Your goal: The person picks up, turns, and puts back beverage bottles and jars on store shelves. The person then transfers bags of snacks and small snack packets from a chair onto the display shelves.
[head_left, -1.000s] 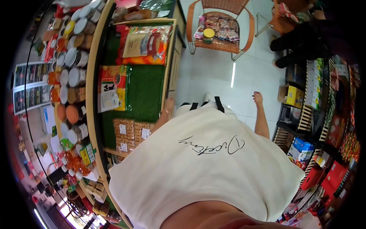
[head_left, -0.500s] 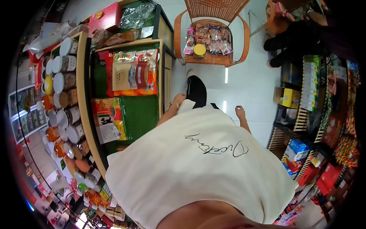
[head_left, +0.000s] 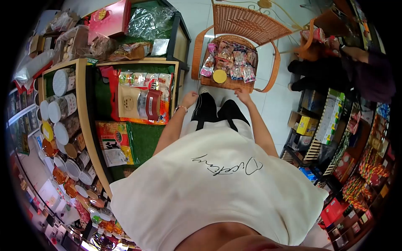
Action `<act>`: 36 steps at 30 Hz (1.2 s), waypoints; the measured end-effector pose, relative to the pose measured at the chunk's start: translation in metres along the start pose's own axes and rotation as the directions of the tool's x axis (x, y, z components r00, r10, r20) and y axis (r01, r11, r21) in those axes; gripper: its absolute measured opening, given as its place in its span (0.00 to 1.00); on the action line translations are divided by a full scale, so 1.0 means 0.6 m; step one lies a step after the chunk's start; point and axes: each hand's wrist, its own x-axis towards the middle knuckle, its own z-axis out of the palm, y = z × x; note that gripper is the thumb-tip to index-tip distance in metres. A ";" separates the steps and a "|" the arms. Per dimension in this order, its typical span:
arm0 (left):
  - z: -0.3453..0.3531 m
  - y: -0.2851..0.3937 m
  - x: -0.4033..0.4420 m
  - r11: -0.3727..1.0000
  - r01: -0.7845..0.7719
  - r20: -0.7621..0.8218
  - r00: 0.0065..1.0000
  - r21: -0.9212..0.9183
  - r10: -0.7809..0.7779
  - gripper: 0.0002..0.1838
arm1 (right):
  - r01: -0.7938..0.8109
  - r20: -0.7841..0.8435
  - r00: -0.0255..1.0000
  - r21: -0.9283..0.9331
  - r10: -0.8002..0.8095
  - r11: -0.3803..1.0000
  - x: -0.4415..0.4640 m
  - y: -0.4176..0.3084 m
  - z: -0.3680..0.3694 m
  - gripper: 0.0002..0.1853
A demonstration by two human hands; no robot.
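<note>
A wicker armchair [head_left: 251, 21] stands ahead of me, its seat holding several snack packets [head_left: 234, 58] and a yellow-lidded jar [head_left: 219, 76]. My right hand [head_left: 242, 96] reaches to the front edge of the seat, fingers loosely extended, with nothing visible in it. Whether it touches the edge I cannot tell. Lower and to the left, my left hand [head_left: 190, 99] hangs between the chair and the display shelf, fingers loosely bent and holding nothing I can see.
Left of me, a green-lined shelf [head_left: 146, 140] bears food bags [head_left: 144, 102], with white-lidded jars [head_left: 61, 134] beyond it. A person in dark clothes [head_left: 335, 73] is at the upper right. Stocked racks [head_left: 312, 148] line the right side.
I have moved forward, closer to the chair. Both hands have come up in front of me, the right one reaching the seat's front edge. The other person's arm has shifted.
</note>
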 end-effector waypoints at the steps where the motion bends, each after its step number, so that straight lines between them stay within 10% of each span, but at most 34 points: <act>1: 0.004 0.014 0.006 1.000 0.010 -0.012 1.000 0.019 -0.010 0.16 | 0.037 -0.004 0.999 -0.056 -0.037 0.998 0.013 -0.011 0.014 0.14; 14: 0.100 0.156 0.085 0.997 0.014 -0.353 0.935 0.077 0.014 0.15 | 0.180 0.352 0.928 -0.709 0.120 0.682 0.143 -0.056 -0.037 0.23; 22: 0.165 0.223 0.199 0.928 0.208 -0.365 0.927 0.310 -0.085 0.49 | 0.043 0.387 0.909 -0.457 0.156 0.888 0.252 -0.083 -0.026 0.29; 25: 0.183 0.240 0.235 0.832 0.282 -0.185 0.958 0.478 -0.218 0.54 | 0.091 0.479 0.860 -0.484 0.176 0.870 0.288 -0.058 -0.009 0.32; 29: 0.256 0.174 0.277 0.787 0.288 -0.412 0.910 0.545 -0.047 0.50 | -0.012 0.513 0.827 -0.391 0.229 0.920 0.319 -0.010 0.023 0.31; 33: 0.226 0.197 0.237 0.847 0.244 -0.421 0.906 0.472 -0.026 0.42 | 0.128 0.599 0.794 -0.333 0.104 0.934 0.312 0.008 0.006 0.34; 36: 0.209 0.233 0.161 0.898 0.435 -0.450 0.817 0.067 -0.362 0.43 | 0.369 0.682 0.732 -0.398 0.001 0.840 0.274 0.003 -0.004 0.42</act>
